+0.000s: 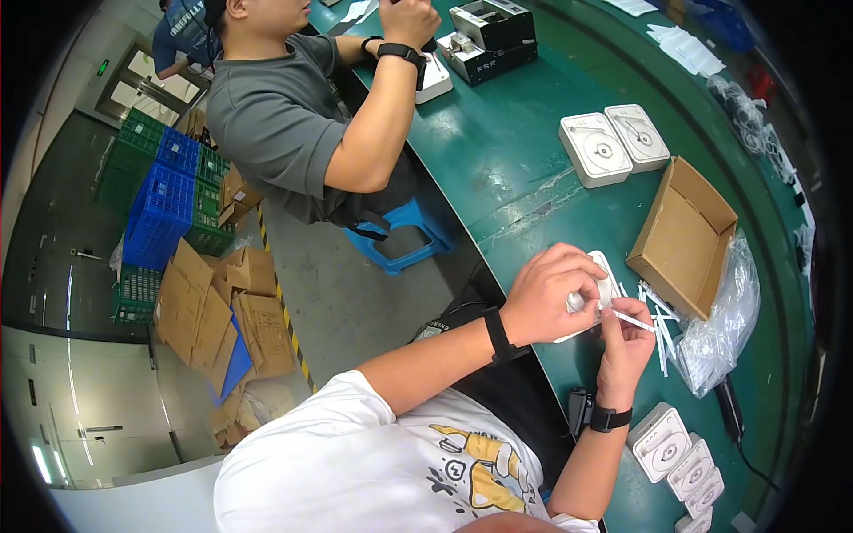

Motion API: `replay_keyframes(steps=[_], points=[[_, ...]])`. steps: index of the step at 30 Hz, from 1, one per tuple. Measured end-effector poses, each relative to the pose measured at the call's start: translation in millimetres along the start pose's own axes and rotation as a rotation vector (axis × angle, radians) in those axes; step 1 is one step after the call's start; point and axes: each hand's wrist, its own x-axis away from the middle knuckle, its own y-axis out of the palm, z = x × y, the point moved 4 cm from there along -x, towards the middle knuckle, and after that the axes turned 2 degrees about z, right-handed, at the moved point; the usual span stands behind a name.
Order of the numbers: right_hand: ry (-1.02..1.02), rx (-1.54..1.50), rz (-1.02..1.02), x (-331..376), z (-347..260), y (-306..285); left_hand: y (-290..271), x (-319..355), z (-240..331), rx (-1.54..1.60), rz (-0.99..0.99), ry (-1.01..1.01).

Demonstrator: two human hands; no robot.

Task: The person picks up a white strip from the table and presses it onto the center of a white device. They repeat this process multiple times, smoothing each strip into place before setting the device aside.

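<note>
My right hand pinches a thin white strip between thumb and fingers. Just left of it, my left hand is closed, thumb and forefinger meeting close to the strip's inner end; what they grip is too small to make out. Under both hands, a white square casing with rounded corners lies on the green table, largely covered by my left hand. Several loose white strips are scattered beside my right hand.
An open cardboard box and crumpled clear plastic lie beyond my hands. White square casings with round dials stand far off and near right. A black-handled tool trails a cord. A co-worker works by a black machine.
</note>
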Motion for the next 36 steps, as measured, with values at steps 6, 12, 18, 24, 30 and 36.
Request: replay_keyframes(steps=[6,12,18,24,30,36], points=[[-0.077,-0.017,0.022,2,4,5,-1,4,-18,0.372,0.204,-0.384],[-0.062,-0.106,0.01,4,-4,17,-18,4,-73,0.53,0.168,-0.872],[-0.032,-0.139,0.031,1,-4,14,-17,-2,-58,0.459,0.09,-0.737],[-0.015,-0.148,0.011,1,-3,16,-21,9,-77,0.388,0.022,-0.712],[-0.018,-0.147,0.017,1,-2,15,-22,4,-74,0.421,-0.032,-0.811],[-0.054,-0.165,0.037,-1,1,16,-30,-11,-26,0.194,-0.231,-0.452]])
